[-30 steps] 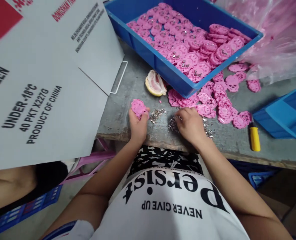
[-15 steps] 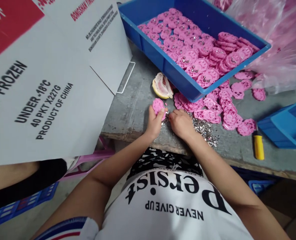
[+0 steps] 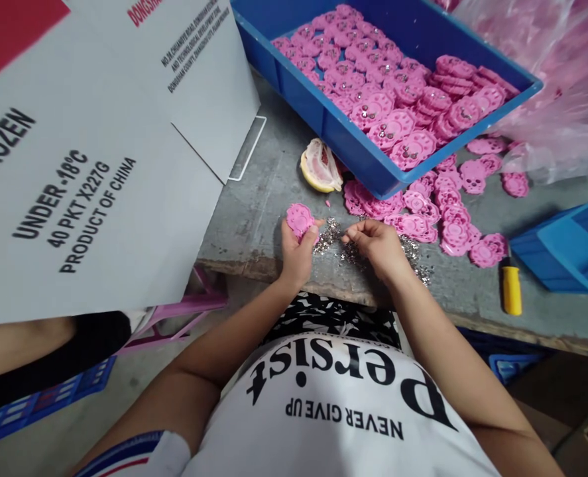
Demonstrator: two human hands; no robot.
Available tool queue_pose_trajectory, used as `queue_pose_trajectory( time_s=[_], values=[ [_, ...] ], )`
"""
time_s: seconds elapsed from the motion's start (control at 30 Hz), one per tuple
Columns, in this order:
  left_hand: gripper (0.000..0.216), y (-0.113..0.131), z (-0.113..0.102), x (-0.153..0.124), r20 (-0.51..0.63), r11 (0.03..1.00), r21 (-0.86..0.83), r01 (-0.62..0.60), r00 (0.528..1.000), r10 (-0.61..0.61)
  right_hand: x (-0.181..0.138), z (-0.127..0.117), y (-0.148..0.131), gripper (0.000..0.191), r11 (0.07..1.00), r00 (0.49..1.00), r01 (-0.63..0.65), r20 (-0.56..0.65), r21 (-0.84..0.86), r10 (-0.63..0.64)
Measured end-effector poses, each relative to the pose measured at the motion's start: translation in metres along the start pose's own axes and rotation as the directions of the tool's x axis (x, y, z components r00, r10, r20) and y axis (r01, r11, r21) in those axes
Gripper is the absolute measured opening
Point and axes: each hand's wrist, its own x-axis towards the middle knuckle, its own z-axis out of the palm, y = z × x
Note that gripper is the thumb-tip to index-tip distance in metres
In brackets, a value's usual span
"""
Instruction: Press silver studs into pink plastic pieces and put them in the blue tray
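Note:
My left hand [image 3: 296, 248] grips a pink paw-shaped plastic piece [image 3: 299, 218] and holds it just above the grey table [image 3: 258, 212]. My right hand [image 3: 378, 248] is closed in a pinch over a scatter of tiny shiny metal bits [image 3: 346, 248], its fingertips pointing toward the pink piece; what it pinches is too small to make out. More loose pink pieces [image 3: 437, 215] lie to the right of my hands.
A blue bin [image 3: 323, 122] full of pink pieces stands at the back. Beside it lies a pomelo peel [image 3: 319, 169]. A large cardboard flap [image 3: 89, 152] covers the left. On the right are a yellow-handled tool [image 3: 511, 291], a blue tray [image 3: 567, 248] and a plastic bag [image 3: 562, 86].
My right hand has lifted from the metal bits into a pinch. My left hand still holds the pink piece, and the two hands have drawn a little apart since half a second ago.

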Motion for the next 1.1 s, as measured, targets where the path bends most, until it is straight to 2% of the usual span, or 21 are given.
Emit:
queue_pose_trajectory(
  time_s=[0.17, 0.37, 0.53, 0.73, 0.87, 1.1],
  values=[
    [0.038, 0.001, 0.002, -0.001, 0.001, 0.999, 0.038, -0.011, 1.0, 0.01, -0.002, 0.001, -0.002, 0.035, 0.989, 0.996, -0.085, 0.007, 0.119, 0.085],
    [0.037, 0.0, 0.002, -0.002, 0.007, 0.999, 0.043, -0.017, 1.0, 0.017, -0.003, 0.001, -0.003, 0.035, 0.984, 0.996, -0.083, -0.028, 0.156, 0.088],
    [0.034, 0.002, 0.001, -0.002, 0.007, 0.999, 0.009, -0.034, 0.999, 0.034, -0.004, 0.002, -0.006, 0.038, 0.948, 0.991, -0.133, 0.053, 0.289, 0.123],
    [0.034, 0.008, 0.002, -0.004, -0.025, 0.998, 0.003, -0.058, 0.998, 0.058, -0.004, 0.002, -0.01, 0.031, 0.864, 0.974, -0.224, 0.132, 0.452, 0.183],
    [0.037, 0.014, 0.002, -0.007, -0.043, 0.995, -0.01, -0.1, 0.994, 0.1, -0.003, 0.003, -0.011, 0.028, 0.852, 0.972, -0.235, 0.126, 0.469, 0.199],
    [0.037, 0.029, 0.005, -0.017, -0.03, 0.996, -0.012, -0.085, 0.996, 0.084, 0.001, 0.006, -0.007, 0.03, 0.868, 0.979, -0.202, 0.092, 0.454, 0.18]
  ],
)
